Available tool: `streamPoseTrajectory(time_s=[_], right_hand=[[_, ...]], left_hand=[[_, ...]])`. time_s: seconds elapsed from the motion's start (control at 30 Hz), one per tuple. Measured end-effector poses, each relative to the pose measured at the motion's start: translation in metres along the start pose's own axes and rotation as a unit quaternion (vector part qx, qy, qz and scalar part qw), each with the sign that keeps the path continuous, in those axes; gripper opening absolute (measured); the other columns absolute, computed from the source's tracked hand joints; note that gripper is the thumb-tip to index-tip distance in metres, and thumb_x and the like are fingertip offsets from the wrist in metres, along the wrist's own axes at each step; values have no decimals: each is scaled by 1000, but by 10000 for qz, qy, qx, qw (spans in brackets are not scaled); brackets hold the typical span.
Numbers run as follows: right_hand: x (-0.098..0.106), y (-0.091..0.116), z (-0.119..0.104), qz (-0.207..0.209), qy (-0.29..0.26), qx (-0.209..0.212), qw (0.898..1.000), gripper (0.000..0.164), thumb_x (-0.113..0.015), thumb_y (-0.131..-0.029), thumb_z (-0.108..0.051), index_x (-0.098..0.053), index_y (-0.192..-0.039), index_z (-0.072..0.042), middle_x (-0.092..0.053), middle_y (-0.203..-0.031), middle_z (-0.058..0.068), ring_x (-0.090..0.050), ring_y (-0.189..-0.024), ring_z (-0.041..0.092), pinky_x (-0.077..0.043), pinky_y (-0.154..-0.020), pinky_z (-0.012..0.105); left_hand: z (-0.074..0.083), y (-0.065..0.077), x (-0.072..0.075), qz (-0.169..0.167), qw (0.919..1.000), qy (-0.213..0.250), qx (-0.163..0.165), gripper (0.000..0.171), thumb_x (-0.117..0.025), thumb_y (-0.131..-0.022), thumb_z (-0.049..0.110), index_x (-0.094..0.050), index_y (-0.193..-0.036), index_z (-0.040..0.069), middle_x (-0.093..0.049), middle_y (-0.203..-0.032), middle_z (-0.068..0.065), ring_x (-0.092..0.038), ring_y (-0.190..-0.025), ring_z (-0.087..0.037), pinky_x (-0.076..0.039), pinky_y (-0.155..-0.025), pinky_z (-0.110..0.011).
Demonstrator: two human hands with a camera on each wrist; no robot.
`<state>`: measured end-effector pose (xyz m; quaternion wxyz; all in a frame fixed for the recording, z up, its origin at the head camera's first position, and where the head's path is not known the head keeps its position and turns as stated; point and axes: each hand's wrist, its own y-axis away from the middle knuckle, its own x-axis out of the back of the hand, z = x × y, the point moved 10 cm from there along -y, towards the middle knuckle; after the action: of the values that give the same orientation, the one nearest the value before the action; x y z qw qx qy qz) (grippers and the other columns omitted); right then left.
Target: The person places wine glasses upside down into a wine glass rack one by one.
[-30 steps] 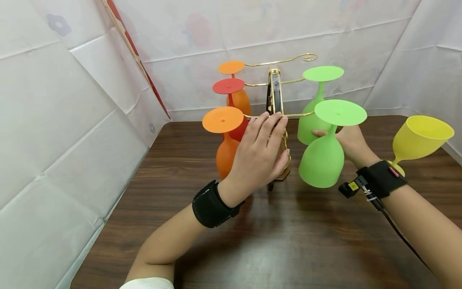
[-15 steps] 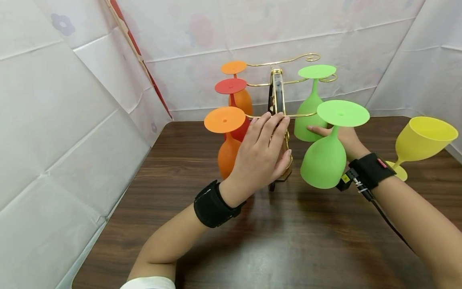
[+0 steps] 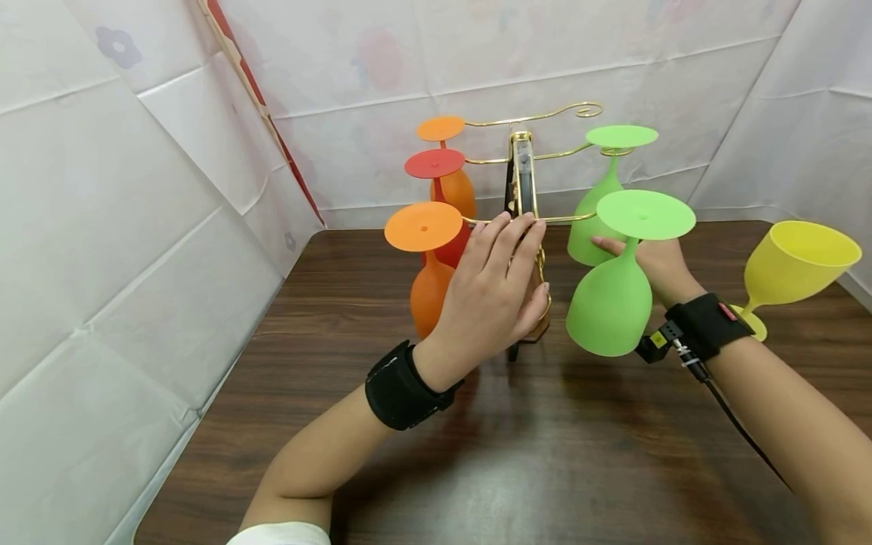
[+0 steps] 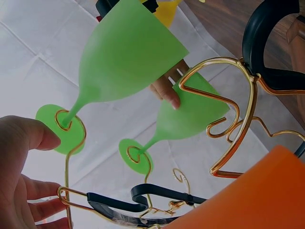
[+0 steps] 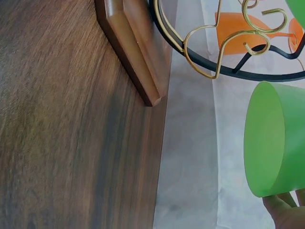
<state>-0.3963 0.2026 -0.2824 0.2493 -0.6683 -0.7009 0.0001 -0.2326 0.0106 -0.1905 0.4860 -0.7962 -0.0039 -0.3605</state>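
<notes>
My right hand (image 3: 661, 265) grips the bowl of the far green plastic wine glass (image 3: 587, 227), held upside down. In the left wrist view, this glass (image 4: 188, 112) has its stem at the curled end of a gold wire arm. The fingertips of my left hand (image 3: 485, 280) rest, fairly straight, on the front of the gold-and-black wine glass rack (image 3: 523, 178). A second green glass (image 3: 609, 306) hangs inverted from the front arm. Green bowl (image 5: 286, 138) and several right fingertips show in the right wrist view; the rest of that hand is cut off.
Two orange glasses (image 3: 424, 227) and a red glass (image 3: 434, 163) hang from the rack's left side. A yellow glass (image 3: 793, 265) stands tilted on the dark wooden table (image 3: 545, 454) at the right. White sheeting (image 3: 579, 60) lines the back and sides.
My right hand first shifted the far green glass slightly left, then moved it right to the wire's curled end. The left hand has stayed on the rack.
</notes>
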Motion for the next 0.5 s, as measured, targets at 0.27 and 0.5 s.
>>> streamPoseTrajectory(time_s=[0.27, 0.5], right_hand=[[2, 2, 12, 49, -263, -4, 9996, 44, -70, -86, -22, -51, -125, -13, -56, -106, -4, -54, -97, 10, -43, -81, 19], [-7, 8, 5, -159, -517, 280, 9981, 27, -64, -90, -18, -52, -114, -14, -54, -95, -1, -52, -83, 13, -41, -73, 23]], left_hand=[[-1, 0, 0, 2, 10000, 54, 11, 53, -53, -87, 28, -50, -131, -2, -51, -131, -16, -42, -124, -32, -23, -113, -40], [-1, 0, 1, 10, 9999, 98, 16, 53, -53, -87, 28, -50, -131, -2, -51, -131, -16, -41, -124, -32, -23, -113, -40]])
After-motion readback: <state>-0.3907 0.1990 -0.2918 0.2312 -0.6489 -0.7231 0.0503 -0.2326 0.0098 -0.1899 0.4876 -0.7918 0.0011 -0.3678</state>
